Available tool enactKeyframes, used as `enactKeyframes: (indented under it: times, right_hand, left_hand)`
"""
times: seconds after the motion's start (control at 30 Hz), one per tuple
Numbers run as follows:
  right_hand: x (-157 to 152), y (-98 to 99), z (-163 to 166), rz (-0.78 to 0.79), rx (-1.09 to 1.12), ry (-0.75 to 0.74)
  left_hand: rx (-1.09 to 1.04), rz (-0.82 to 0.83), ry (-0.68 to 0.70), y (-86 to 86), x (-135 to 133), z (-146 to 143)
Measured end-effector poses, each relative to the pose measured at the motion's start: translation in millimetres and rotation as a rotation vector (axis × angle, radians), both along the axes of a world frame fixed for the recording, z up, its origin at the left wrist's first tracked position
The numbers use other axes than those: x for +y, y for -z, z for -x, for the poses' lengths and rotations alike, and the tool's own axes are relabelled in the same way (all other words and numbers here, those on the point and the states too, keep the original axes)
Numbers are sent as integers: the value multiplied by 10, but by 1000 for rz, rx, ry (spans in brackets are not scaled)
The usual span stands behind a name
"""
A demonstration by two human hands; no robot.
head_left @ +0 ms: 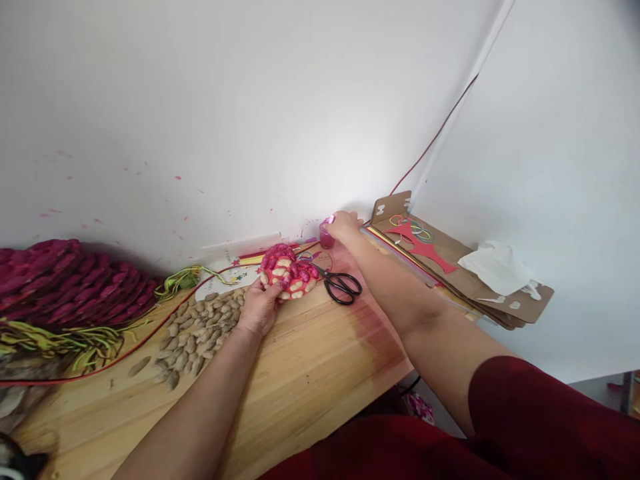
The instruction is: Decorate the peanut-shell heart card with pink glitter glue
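My left hand (pixel 261 305) grips a red craft piece (pixel 296 287) by its near left edge. Peanuts cover the piece; some are painted glossy magenta, others are still their natural pale colour. My right hand (pixel 346 227) reaches to a small jar of magenta paint (pixel 327 239) by the wall, its fingers closed at the jar's mouth. Whatever those fingers pinch is hidden. Black-handled scissors (pixel 343 289) lie on the table between my hands, with their blades towards the craft piece. Beside my left hand spreads a heap of unpainted peanuts (pixel 200 333).
Stacked magenta peanut pieces (pixel 75 283) and yellow-green yarn (pixel 65 340) lie at the left. A red cord (pixel 165 321) crosses the wooden table (pixel 295 387). Cardboard (pixel 450 263) on the right carries a red cutout (pixel 425 247), rubber bands and white tissue (pixel 495 267). Walls stand behind.
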State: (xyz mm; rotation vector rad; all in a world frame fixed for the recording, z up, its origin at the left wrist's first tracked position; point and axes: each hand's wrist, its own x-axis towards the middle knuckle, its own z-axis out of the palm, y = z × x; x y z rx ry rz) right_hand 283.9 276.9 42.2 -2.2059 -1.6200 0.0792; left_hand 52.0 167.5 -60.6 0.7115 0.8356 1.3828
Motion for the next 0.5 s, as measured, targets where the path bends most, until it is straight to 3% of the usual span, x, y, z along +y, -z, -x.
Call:
enactKeyframes:
  times: [0.2, 0.5]
  right_hand:
    - [-76, -97, -15, -52, 16, -15]
    - [-204, -79, -109, -188, 82, 16]
  left_hand:
    - [-14, -18, -5, -9, -4, -22]
    - [22, -39, -17, -69, -27, -43]
